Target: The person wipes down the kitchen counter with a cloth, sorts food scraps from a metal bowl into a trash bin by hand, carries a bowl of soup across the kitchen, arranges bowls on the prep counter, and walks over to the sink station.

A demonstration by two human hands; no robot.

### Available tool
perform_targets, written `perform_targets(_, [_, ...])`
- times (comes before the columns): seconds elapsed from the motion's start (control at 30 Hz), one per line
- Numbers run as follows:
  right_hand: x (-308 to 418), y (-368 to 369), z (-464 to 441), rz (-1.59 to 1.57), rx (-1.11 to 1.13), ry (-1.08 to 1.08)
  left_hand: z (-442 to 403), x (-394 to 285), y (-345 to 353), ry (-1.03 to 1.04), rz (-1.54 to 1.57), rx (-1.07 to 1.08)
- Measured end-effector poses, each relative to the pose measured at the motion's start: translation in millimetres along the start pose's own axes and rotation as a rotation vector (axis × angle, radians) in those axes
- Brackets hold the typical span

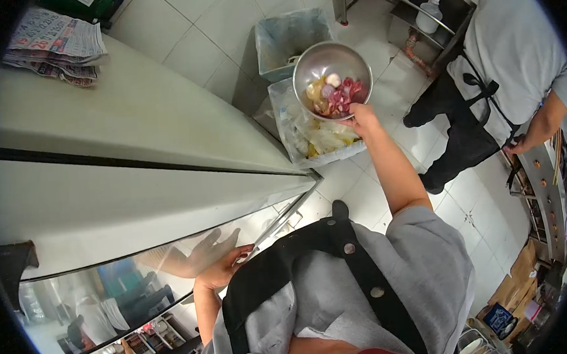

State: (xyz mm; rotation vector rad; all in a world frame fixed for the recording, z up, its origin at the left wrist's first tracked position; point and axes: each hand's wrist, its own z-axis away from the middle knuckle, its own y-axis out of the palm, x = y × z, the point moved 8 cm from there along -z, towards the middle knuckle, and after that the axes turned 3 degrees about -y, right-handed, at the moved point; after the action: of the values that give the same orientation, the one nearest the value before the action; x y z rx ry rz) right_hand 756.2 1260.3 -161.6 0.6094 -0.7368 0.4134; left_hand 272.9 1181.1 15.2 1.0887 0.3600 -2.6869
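My right hand grips the near rim of a round metal bowl, held out over the bins. In the bowl lie pieces of peeled red onion, a pale whole bulb and some yellowish pieces that I cannot identify. My left hand is low at the left, its fingers curled at the edge of a glass fridge door. The glass reflects the arm and the room. Part of the left hand's grip is hidden from above.
Below the bowl stands a lined bin with plastic bags and scraps; behind it is a grey bin. Newspapers lie on the fridge top. A co-worker stands at the right, beside a steel counter.
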Motion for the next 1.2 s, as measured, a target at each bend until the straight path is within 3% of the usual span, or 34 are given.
perform_targets(0.07, [3, 15, 10, -0.186, 0.209, 0.044, -3, -4, -1, -0.119, 0.013, -0.012])
perform_targets(0.2, [0, 24, 57, -0.289, 0.297, -0.055, -21, -18, -2, -0.028, 0.134, -0.045])
perform_targets(0.27, [5, 23, 84, -0.333, 0.282, -0.067, -54, -60, 14, 0.026, -0.079, -0.004])
perform_targets(0.33, [0, 22, 104, -0.235, 0.269, -0.028, -101, -91, 22, 0.274, -0.277, -0.131])
perform_targets(0.37, [-6, 14, 107, -0.211, 0.255, -0.024, -110, -130, 26, 0.611, -0.452, -0.277])
perform_targets(0.43, [-7, -2, 139, -0.198, 0.268, -0.021, -127, -180, 39, 0.717, -0.592, -0.556])
perform_targets(0.6, [-10, -28, 184, -0.153, 0.333, 0.076, -170, -220, 54, 0.448, -0.592, -0.780])
perform_targets(0.67, [-12, -28, 176, -0.152, 0.330, 0.052, -187, -221, 45, 0.548, -0.760, -0.873])
perform_targets(0.73, [-5, -37, 169, -0.081, 0.342, 0.068, -224, -212, 33, 0.272, -0.956, -0.863])
perform_targets(0.77, [3, -38, 160, -0.073, 0.347, 0.070, -240, -213, 26, 0.250, -1.079, -0.930])
perform_targets(0.87, [6, -43, 141, 0.053, 0.378, 0.021, -279, -209, 15, 0.259, -1.079, -0.863])
perform_targets(1.03, [15, -62, 105, 0.087, 0.442, 0.155, -237, -283, 2, 0.394, -0.785, -1.152])
perform_targets(1.1, [13, -69, 96, 0.100, 0.460, 0.189, -218, -303, -1, 0.391, -0.756, -1.174])
perform_targets(1.2, [-7, -55, 15, 0.119, 0.450, 0.255, -254, -301, -59, 0.367, -0.685, -1.207])
